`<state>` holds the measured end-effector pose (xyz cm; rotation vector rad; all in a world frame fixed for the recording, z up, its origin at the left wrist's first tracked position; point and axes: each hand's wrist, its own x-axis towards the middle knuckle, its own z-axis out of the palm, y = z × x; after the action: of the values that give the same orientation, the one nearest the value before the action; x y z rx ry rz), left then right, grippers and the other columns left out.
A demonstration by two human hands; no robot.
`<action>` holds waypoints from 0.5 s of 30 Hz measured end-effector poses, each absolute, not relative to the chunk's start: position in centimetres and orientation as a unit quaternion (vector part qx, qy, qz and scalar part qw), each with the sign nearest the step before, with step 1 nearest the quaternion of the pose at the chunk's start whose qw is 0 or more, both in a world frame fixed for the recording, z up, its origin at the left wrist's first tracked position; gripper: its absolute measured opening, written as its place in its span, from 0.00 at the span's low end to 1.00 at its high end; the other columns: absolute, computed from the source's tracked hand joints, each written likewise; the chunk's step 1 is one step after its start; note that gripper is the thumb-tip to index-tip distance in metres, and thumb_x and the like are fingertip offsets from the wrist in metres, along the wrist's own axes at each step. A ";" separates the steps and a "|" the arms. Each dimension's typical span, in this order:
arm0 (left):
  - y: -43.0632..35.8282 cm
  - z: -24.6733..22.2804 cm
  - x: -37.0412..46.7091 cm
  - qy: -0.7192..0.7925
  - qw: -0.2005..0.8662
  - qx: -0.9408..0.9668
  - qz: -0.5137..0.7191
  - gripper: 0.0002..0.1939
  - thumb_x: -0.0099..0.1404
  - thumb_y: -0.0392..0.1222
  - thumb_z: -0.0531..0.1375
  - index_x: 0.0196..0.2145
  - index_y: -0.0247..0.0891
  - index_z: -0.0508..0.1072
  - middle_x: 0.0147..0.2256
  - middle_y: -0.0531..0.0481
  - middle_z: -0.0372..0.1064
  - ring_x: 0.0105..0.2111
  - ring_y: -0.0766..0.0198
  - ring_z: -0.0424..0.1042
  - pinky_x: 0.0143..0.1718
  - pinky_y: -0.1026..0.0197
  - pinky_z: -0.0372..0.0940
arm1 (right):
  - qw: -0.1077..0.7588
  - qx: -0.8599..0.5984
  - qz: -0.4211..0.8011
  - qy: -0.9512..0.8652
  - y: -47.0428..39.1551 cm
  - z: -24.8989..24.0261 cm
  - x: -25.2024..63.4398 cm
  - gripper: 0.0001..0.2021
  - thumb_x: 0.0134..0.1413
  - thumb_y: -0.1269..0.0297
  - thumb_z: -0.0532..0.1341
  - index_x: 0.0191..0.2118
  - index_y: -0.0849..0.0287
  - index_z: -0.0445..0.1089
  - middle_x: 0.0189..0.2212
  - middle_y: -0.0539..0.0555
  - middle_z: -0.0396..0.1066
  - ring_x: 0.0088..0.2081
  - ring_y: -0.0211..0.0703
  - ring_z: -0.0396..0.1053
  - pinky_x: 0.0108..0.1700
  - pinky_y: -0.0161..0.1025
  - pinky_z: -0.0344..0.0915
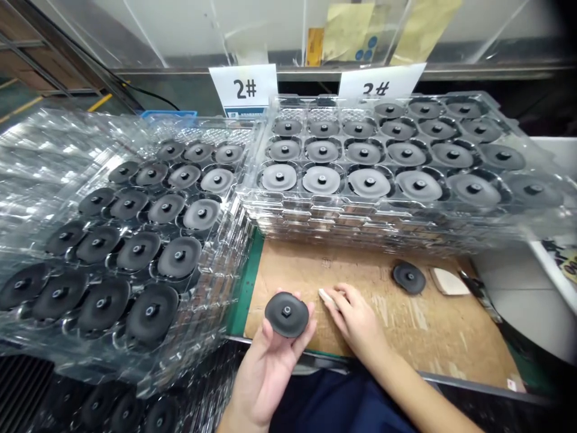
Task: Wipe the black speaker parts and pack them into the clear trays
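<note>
While the left hand [274, 365] holds a black disc [287, 315] by its rim, a loosened grip could drop it; the right hand [354, 316] pinches a white piece [324, 296].

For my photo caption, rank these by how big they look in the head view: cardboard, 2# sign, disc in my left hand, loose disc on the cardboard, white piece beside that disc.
Largest to smallest:
Cardboard
2# sign
Disc in your left hand
Loose disc and white piece: too alike to rank
</note>
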<state>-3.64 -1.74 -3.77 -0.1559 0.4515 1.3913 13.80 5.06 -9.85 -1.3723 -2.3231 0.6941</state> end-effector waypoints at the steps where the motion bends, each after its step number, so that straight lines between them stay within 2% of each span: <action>1: -1.7 -3.6 -3.4 0.217 0.735 -0.075 0.638 0.17 0.62 0.43 0.56 0.49 0.45 0.70 0.52 0.46 0.67 0.56 0.47 0.56 0.57 0.52 0.56 | 0.187 -0.483 0.256 -0.816 5.3 -9.7 13.8 0.15 0.61 0.64 0.49 0.46 0.61 0.69 0.39 0.62 0.68 0.41 0.50 0.68 0.43 0.47 0.67; 6: -1.5 -2.9 -2.5 0.273 0.707 -0.093 0.646 0.19 0.55 0.42 0.62 0.46 0.50 0.72 0.46 0.49 0.72 0.51 0.51 0.65 0.51 0.57 0.63 | 0.230 -0.452 0.320 -0.800 3.6 -9.0 14.6 0.12 0.60 0.65 0.51 0.45 0.57 0.68 0.36 0.55 0.72 0.38 0.42 0.70 0.40 0.39 0.68; 10: -1.3 -2.5 -1.6 0.321 0.698 -0.078 0.636 0.23 0.53 0.41 0.63 0.48 0.50 0.69 0.47 0.48 0.71 0.51 0.51 0.66 0.51 0.56 0.63 | 0.248 -0.449 0.360 -0.780 3.3 -7.6 15.3 0.09 0.58 0.67 0.54 0.41 0.56 0.71 0.31 0.52 0.73 0.33 0.40 0.71 0.34 0.36 0.69; 13: -1.0 -2.1 -0.4 0.352 0.694 -0.036 0.627 0.25 0.52 0.41 0.64 0.49 0.47 0.68 0.50 0.47 0.69 0.51 0.52 0.65 0.51 0.58 0.63 | 0.278 -0.484 0.370 -0.743 4.6 -3.9 15.4 0.10 0.59 0.66 0.53 0.43 0.57 0.69 0.35 0.54 0.73 0.33 0.40 0.71 0.32 0.35 0.68; 15: -0.9 -1.7 0.6 0.373 0.692 -0.003 0.617 0.27 0.51 0.40 0.65 0.50 0.46 0.68 0.49 0.46 0.69 0.50 0.55 0.66 0.49 0.60 0.64 | 0.314 -0.478 0.376 -0.729 5.0 -0.7 15.1 0.12 0.60 0.66 0.53 0.48 0.56 0.65 0.41 0.54 0.71 0.37 0.40 0.70 0.35 0.35 0.68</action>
<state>0.58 -0.95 -1.73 -0.0065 0.8340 1.3795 15.14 4.95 -0.72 -1.2597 -1.9210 0.9920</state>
